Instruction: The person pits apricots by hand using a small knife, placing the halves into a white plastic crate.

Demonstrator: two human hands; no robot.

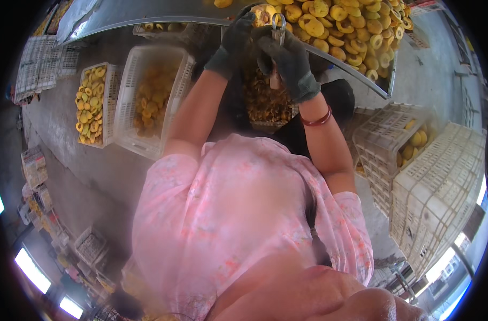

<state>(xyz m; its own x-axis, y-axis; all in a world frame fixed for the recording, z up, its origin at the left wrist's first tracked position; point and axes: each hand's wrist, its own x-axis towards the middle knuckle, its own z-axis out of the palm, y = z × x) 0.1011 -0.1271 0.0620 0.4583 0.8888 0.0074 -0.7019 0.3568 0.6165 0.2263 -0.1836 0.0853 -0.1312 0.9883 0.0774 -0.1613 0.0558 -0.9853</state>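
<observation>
Both of my hands wear dark work gloves and are close together at the near edge of a metal-rimmed table [348, 72]. My left hand [238, 40] is shut on a yellow halved fruit [264, 15], its cut face turned up. In my right hand [286, 56] is a pitting tool [278, 24] with a looped metal end pointing away and a handle showing below the palm. A large heap of yellow fruit halves [340, 28] lies on the table, just beyond and to the right of my hands.
A crate of dark fruit scraps [270, 100] stands below my hands. To the left are a white plastic tub [125, 96] with fruit pieces and a narrower crate [107, 104] of fruit halves. White crates [432, 192] are stacked at the right, more [39, 60] at the far left.
</observation>
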